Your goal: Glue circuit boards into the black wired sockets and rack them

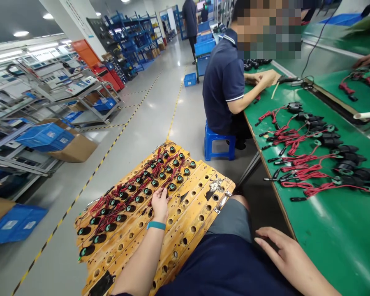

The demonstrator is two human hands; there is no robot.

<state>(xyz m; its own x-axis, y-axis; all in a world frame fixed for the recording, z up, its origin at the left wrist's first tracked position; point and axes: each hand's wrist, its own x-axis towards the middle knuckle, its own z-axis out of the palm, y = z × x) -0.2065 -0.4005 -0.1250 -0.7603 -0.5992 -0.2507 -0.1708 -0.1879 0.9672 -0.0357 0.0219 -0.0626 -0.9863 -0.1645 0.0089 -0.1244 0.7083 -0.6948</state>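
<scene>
The left forearm (pixel 144 257) reaches out bare in front of the body, the wrist (pixel 156 225) nearly in line with it. The left hand (pixel 160 203) has its fingers bent, tips drawn in near the thumb; whether they pinch anything, I can't make out from here. Over on the other side, the right forearm (pixel 310 273) comes in low and bare, and the right hand (pixel 280 246) is loosely spread, fingers pointing inward across the body.
</scene>
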